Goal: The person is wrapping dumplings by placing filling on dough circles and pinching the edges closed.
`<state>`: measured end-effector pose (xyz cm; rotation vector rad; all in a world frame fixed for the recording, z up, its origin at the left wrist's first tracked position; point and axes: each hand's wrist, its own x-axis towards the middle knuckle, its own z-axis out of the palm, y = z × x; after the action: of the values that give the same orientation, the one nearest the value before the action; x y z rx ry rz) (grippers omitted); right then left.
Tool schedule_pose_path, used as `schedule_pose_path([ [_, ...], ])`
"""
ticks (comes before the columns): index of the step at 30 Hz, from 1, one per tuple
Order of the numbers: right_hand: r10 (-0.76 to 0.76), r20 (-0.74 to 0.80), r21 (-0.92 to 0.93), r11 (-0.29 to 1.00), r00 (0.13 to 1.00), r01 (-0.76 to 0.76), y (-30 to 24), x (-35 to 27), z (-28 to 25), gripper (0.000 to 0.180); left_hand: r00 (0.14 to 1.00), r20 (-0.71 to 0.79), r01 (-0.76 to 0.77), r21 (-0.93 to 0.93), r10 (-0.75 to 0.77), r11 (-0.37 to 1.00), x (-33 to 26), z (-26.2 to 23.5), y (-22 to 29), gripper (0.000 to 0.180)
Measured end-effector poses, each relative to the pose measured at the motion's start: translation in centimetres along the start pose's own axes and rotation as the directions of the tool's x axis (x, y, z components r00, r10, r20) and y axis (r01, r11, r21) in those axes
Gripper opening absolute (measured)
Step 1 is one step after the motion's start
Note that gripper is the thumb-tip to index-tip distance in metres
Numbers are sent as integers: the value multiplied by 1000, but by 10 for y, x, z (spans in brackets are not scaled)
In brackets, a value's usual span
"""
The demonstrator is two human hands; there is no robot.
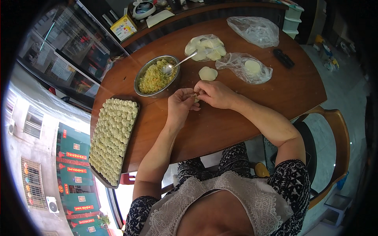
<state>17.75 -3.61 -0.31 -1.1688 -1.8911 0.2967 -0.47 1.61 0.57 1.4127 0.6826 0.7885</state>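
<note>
Over the middle of the table, my left hand [182, 103] and my right hand [214, 94] meet, fingers closed on a small dumpling [195, 99]. Most of the dumpling is hidden by my fingers. Just beyond them a round dough wrapper [208, 73] lies on the wood. A steel bowl [138, 87] of yellow chopped filling [154, 80] stands left of that, with a metal spoon [182, 62] resting in it. At the left edge, a dark tray [134, 125] carries rows of pale finished dumplings [112, 137].
More wrappers [204, 47] lie in a plastic bag at the far side. Another clear bag [240, 67] has one wrapper, and a crumpled bag [254, 30] sits beyond. A black object [283, 58] lies at right. A wooden chair [341, 137] stands beside the brown table [275, 98].
</note>
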Motion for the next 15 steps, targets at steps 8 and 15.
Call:
schedule_pose_path([
  [8,-53,5,-20,998,999,53,3,0,-2,10,1000,2,15,-44,-15,999,-2,0,4,23],
  [15,-30,-59,33,999,998,32,6,1,1,8,999,-3,43,-171,-44,984,0,0,4,13],
])
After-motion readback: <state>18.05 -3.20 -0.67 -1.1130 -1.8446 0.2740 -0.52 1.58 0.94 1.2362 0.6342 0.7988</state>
